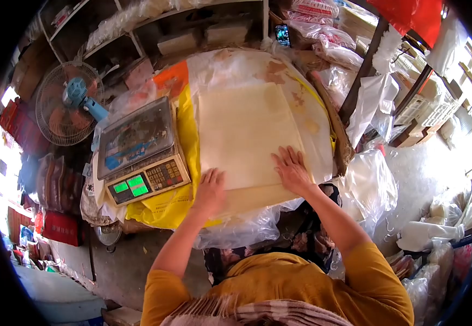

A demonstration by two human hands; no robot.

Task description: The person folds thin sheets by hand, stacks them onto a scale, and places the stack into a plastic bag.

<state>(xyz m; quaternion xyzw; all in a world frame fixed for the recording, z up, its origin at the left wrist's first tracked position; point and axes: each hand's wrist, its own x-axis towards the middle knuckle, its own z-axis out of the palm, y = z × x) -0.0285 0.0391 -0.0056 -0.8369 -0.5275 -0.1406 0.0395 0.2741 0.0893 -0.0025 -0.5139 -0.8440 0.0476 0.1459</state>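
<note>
Broadly, our bench (320, 117) comes first, covered in white and yellow sheeting. On it the pale sheet (244, 125) lies flat, reaching from the middle towards the near edge. Just beside it, by the left edge, sits the scale (148, 176), its display lit green. Our right hand (293, 171) rests palm down near the sheet's near right corner, fingers spread; our left hand (210, 191), slightly blurred, lies at its near left corner, fingers close together. Beyond the bench's far edge we see a small phone (282, 35).
</note>
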